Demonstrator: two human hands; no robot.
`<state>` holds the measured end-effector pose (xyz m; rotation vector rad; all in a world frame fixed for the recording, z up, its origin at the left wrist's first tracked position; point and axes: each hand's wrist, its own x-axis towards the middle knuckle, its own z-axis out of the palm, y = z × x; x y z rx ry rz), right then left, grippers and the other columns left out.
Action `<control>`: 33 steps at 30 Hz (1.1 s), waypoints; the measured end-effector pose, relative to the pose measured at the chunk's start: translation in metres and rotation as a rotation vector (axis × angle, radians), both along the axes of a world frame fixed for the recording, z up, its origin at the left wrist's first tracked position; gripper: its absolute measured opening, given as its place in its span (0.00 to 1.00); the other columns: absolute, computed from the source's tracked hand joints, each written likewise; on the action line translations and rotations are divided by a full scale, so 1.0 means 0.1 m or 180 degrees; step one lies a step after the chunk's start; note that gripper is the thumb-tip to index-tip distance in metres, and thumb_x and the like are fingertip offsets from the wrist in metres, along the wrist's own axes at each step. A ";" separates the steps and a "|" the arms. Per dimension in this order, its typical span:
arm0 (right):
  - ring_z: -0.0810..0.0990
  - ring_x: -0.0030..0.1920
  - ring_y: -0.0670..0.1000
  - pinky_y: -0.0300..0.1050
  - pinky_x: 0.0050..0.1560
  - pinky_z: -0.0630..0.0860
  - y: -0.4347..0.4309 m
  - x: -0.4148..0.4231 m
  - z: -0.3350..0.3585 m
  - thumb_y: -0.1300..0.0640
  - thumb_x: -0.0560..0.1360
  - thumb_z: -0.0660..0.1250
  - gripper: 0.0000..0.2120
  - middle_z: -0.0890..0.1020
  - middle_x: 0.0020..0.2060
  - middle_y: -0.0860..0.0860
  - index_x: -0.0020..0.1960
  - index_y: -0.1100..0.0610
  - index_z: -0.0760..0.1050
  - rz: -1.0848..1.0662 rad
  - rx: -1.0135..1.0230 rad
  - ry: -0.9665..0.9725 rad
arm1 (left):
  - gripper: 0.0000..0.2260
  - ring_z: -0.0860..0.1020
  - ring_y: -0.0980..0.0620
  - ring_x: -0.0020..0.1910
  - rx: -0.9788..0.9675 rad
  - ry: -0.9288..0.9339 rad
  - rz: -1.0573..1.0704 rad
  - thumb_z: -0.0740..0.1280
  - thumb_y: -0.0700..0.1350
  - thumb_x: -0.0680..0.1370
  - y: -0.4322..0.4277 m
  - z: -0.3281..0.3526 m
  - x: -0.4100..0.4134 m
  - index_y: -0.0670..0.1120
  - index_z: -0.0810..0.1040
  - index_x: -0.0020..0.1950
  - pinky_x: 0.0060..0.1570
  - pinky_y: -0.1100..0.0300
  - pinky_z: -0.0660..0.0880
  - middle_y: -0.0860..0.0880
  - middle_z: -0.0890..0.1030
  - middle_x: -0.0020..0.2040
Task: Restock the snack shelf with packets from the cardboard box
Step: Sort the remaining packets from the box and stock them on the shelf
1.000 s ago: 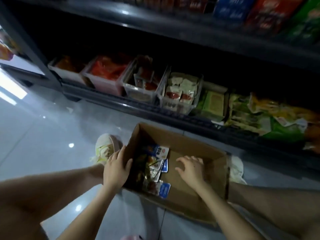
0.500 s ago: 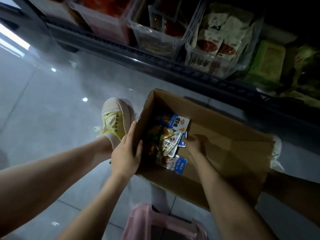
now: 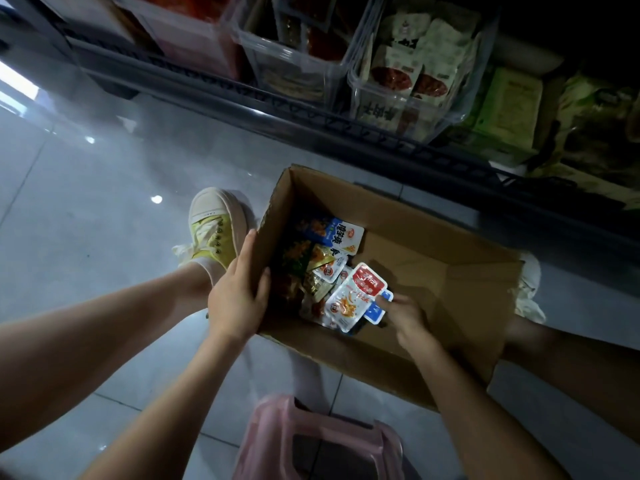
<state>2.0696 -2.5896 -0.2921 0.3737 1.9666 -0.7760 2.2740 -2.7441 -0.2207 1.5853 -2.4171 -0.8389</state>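
Head view: the cardboard box point(image 3: 398, 216) stands open on the floor just in front of the snack shelf point(image 3: 277, 112). The packets point(image 3: 322, 261) lie heaped in the box's left end, and its right half shows bare bottom.

The left hand point(image 3: 239, 299) grips the box's left wall, fingers outside and thumb hooked over the rim, steadying it. The right hand point(image 3: 407, 315) reaches inside the box and appears to pinch the right edge of a red-and-white packet point(image 3: 353, 299) on top of the heap. A blue-cornered packet point(image 3: 375, 311) sits just under the fingertips, and whether it is caught in the same pinch I cannot tell.

These look like small sealed foil pouches: light, soft-bodied, glossy and likely slippery against each other. The flat crimped seam at a pouch's edge is probably the surest hold, since squeezing the middle might crush the contents. Several could be gathered at once, though a loose stack may slide apart.

Clear bins point(image 3: 398, 109) behind the box, on the shelf, hold similar pouches.
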 end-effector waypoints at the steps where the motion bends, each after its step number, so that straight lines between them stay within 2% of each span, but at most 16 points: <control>1: 0.80 0.39 0.50 0.44 0.43 0.75 0.07 -0.02 0.00 0.61 0.75 0.69 0.01 0.83 0.51 0.55 0.44 0.57 0.78 0.0024 0.0069 0.0010 | 0.30 0.79 0.38 0.56 0.0005 -0.0013 -0.0006 0.64 0.47 0.79 -0.01 0.00 0.00 0.56 0.54 0.78 0.47 0.50 0.76 0.45 0.76 0.66; 5: 0.79 0.44 0.53 0.44 0.40 0.75 0.16 -0.01 0.02 0.62 0.77 0.66 0.09 0.81 0.51 0.56 0.55 0.64 0.77 -0.0098 0.0021 -0.0057 | 0.30 0.79 0.38 0.56 -0.0027 -0.0071 -0.0015 0.64 0.47 0.79 -0.01 0.02 0.00 0.54 0.54 0.78 0.48 0.49 0.76 0.44 0.77 0.65; 7: 0.79 0.45 0.52 0.44 0.41 0.75 0.13 -0.03 0.08 0.61 0.77 0.66 0.08 0.82 0.53 0.57 0.55 0.63 0.76 -0.0090 -0.0021 -0.0035 | 0.30 0.79 0.37 0.55 -0.0050 -0.0047 -0.0035 0.64 0.47 0.79 -0.01 0.01 -0.01 0.54 0.54 0.78 0.47 0.50 0.76 0.43 0.78 0.63; 9: 0.79 0.45 0.51 0.41 0.38 0.75 0.07 -0.07 0.24 0.61 0.77 0.65 0.07 0.81 0.49 0.54 0.54 0.62 0.76 -0.0066 -0.0132 -0.0015 | 0.29 0.78 0.37 0.55 0.0005 -0.0066 -0.0076 0.63 0.47 0.79 -0.02 0.04 -0.02 0.52 0.56 0.78 0.48 0.49 0.75 0.42 0.78 0.62; 12: 0.79 0.42 0.47 0.38 0.34 0.71 0.00 -0.17 0.58 0.61 0.77 0.66 0.01 0.79 0.45 0.51 0.47 0.59 0.75 0.0211 -0.0466 -0.0009 | 0.27 0.74 0.35 0.61 -0.0295 -0.0280 -0.0079 0.60 0.55 0.78 -0.02 0.19 -0.07 0.47 0.62 0.76 0.58 0.45 0.71 0.38 0.75 0.64; 14: 0.80 0.41 0.46 0.39 0.37 0.73 -0.05 -0.22 0.83 0.62 0.76 0.66 0.01 0.82 0.45 0.51 0.46 0.57 0.76 0.0601 -0.0778 -0.0055 | 0.28 0.71 0.37 0.64 -0.0654 -0.0089 -0.0133 0.59 0.59 0.77 0.02 0.40 -0.20 0.45 0.67 0.73 0.63 0.44 0.67 0.39 0.73 0.65; 15: 0.81 0.42 0.46 0.39 0.39 0.75 -0.08 -0.23 0.96 0.62 0.76 0.67 0.02 0.83 0.45 0.51 0.46 0.57 0.77 0.0797 -0.0953 -0.0098 | 0.28 0.70 0.41 0.65 -0.0613 0.0097 -0.0261 0.61 0.59 0.76 0.05 0.54 -0.29 0.46 0.67 0.72 0.63 0.46 0.67 0.42 0.74 0.66; 17: 0.83 0.43 0.48 0.38 0.39 0.78 -0.13 -0.24 1.18 0.64 0.75 0.67 0.04 0.84 0.44 0.53 0.48 0.59 0.79 0.1108 -0.1258 -0.0197 | 0.28 0.72 0.52 0.62 0.0023 0.0406 -0.0579 0.67 0.58 0.76 0.12 0.80 -0.49 0.50 0.66 0.73 0.61 0.55 0.69 0.52 0.75 0.63; 19: 0.84 0.44 0.49 0.38 0.39 0.79 -0.19 -0.22 1.34 0.64 0.74 0.68 0.06 0.85 0.44 0.54 0.50 0.60 0.80 0.1287 -0.1482 -0.0285 | 0.30 0.74 0.63 0.53 0.1141 0.0596 -0.0644 0.71 0.54 0.73 0.15 0.93 -0.63 0.55 0.64 0.72 0.53 0.66 0.72 0.62 0.73 0.56; 20: 0.85 0.45 0.50 0.39 0.39 0.79 -0.21 -0.20 1.40 0.64 0.74 0.69 0.07 0.85 0.44 0.54 0.51 0.61 0.80 0.1326 -0.1561 -0.0327 | 0.29 0.75 0.64 0.50 0.1664 0.0681 -0.0574 0.73 0.52 0.72 0.15 0.95 -0.66 0.55 0.65 0.70 0.50 0.67 0.75 0.62 0.74 0.56; 22: 0.85 0.44 0.49 0.38 0.39 0.79 -0.24 -0.16 1.46 0.62 0.73 0.69 0.07 0.85 0.44 0.53 0.51 0.61 0.80 0.1343 -0.1666 -0.0332 | 0.24 0.81 0.58 0.48 0.2351 0.0910 -0.0395 0.75 0.46 0.71 0.12 0.90 -0.64 0.50 0.72 0.65 0.48 0.61 0.80 0.55 0.80 0.55; 25: 0.83 0.46 0.48 0.39 0.43 0.79 -0.23 -0.12 1.36 0.59 0.74 0.68 0.09 0.85 0.46 0.51 0.54 0.57 0.79 0.1232 -0.1712 -0.0225 | 0.13 0.83 0.54 0.44 0.2341 0.1229 -0.0189 0.75 0.40 0.70 0.06 0.84 -0.48 0.48 0.79 0.53 0.40 0.62 0.79 0.50 0.84 0.47; 27: 0.82 0.48 0.48 0.41 0.49 0.78 -0.19 -0.13 1.16 0.59 0.76 0.67 0.11 0.83 0.51 0.51 0.58 0.56 0.77 0.1114 -0.1603 -0.0133 | 0.11 0.83 0.55 0.38 0.2207 0.1529 0.0259 0.74 0.37 0.70 -0.06 0.82 -0.34 0.47 0.80 0.50 0.35 0.64 0.77 0.50 0.84 0.41; 29: 0.79 0.50 0.47 0.39 0.49 0.76 -0.14 -0.13 0.86 0.60 0.76 0.66 0.14 0.81 0.55 0.51 0.61 0.56 0.75 0.1188 -0.1254 0.0035 | 0.10 0.82 0.55 0.34 0.2171 0.1877 0.0795 0.73 0.35 0.70 -0.21 0.82 -0.20 0.45 0.80 0.49 0.30 0.65 0.76 0.50 0.84 0.36; 30: 0.78 0.51 0.48 0.38 0.48 0.74 -0.10 -0.12 0.70 0.60 0.76 0.66 0.14 0.79 0.56 0.51 0.62 0.57 0.74 0.1258 -0.1057 0.0061 | 0.10 0.82 0.55 0.33 0.2149 0.1981 0.1015 0.73 0.34 0.70 -0.30 0.81 -0.13 0.44 0.80 0.49 0.30 0.64 0.76 0.50 0.84 0.36; 33: 0.75 0.54 0.51 0.40 0.46 0.71 -0.04 -0.05 0.22 0.65 0.77 0.64 0.16 0.77 0.59 0.55 0.64 0.61 0.71 0.1259 -0.0557 -0.0090 | 0.12 0.82 0.49 0.39 0.2149 0.2067 0.1405 0.74 0.34 0.68 -0.50 0.73 0.05 0.45 0.80 0.49 0.40 0.56 0.80 0.48 0.84 0.41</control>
